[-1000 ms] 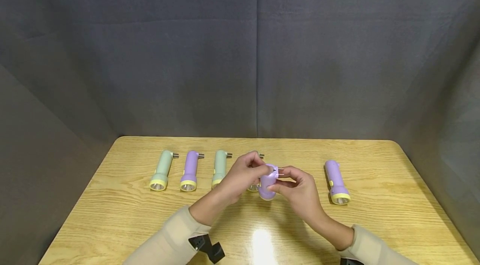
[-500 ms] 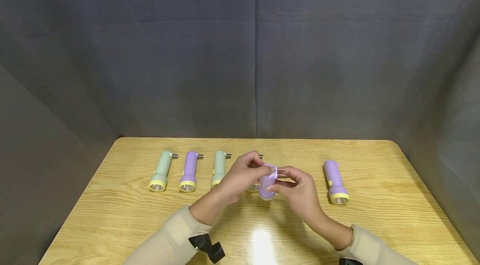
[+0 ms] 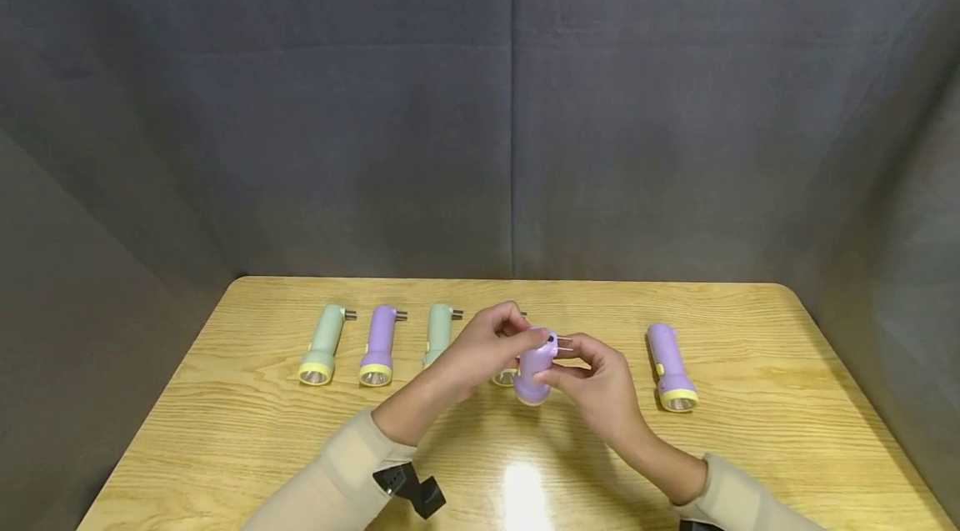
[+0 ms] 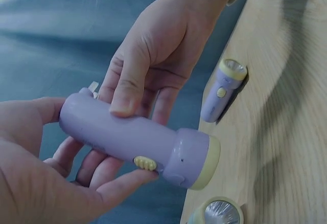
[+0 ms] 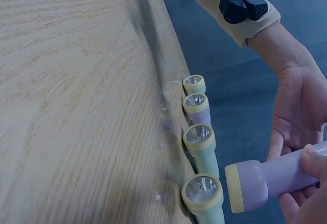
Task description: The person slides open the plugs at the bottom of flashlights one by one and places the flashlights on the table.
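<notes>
A purple flashlight (image 3: 534,373) with a yellow head ring is held above the table between both hands, its lens end tilted down. My left hand (image 3: 487,352) grips its tail end, and a fingertip lies near the yellow slide switch (image 4: 145,163) in the left wrist view. My right hand (image 3: 600,385) pinches the body from the other side, thumb on the barrel. Two thin metal prongs (image 3: 564,343) stick out of the tail toward my right fingers. Beside their base shows a small dark spot (image 3: 551,339).
To the left a row holds a green flashlight (image 3: 324,345), a purple flashlight (image 3: 380,345) and another green flashlight (image 3: 438,335), prongs out. One more (image 5: 203,193) lies partly behind my left hand. A purple flashlight (image 3: 672,368) lies alone at right. Grey curtains surround the wooden table (image 3: 765,464).
Both hands keep their hold on the purple flashlight with little movement. The left fingertip at the tail has shifted slightly, and the dark spot beside the prongs shows again after being covered.
</notes>
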Available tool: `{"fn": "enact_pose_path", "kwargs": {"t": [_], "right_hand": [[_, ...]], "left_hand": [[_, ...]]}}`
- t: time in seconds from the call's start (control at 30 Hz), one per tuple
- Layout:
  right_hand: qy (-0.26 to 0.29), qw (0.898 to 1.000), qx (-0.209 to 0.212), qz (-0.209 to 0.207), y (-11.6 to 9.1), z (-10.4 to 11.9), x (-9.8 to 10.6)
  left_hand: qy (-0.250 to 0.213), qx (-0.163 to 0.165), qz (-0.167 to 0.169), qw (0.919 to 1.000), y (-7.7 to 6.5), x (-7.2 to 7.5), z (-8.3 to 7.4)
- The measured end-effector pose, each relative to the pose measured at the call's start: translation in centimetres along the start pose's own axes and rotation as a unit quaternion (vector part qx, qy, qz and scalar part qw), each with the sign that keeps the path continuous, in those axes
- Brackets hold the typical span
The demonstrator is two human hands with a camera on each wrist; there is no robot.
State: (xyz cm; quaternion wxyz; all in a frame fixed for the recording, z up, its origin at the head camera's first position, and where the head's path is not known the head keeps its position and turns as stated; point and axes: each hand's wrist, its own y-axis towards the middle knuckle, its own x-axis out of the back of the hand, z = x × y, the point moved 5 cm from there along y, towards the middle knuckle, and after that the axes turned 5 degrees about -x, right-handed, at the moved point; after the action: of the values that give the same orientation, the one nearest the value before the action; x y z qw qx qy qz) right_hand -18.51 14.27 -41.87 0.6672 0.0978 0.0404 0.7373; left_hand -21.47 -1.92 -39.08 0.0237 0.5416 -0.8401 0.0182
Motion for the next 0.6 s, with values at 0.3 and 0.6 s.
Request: {"fn": "enact_pose_path", "kwargs": {"t": [0.3,0.6], "right_hand": [[0.001,1.0,0.015,-0.005,0.09,0.25,0.57],[0.006,1.0,0.017,-0.006,0.15,0.24,0.99]], "left_hand": [[0.024,-0.052,0.034,0.9978,0.2,0.1,-0.23],[0.085,-0.139,0.059,0.9849,0.2,0.4,-0.04]]}}
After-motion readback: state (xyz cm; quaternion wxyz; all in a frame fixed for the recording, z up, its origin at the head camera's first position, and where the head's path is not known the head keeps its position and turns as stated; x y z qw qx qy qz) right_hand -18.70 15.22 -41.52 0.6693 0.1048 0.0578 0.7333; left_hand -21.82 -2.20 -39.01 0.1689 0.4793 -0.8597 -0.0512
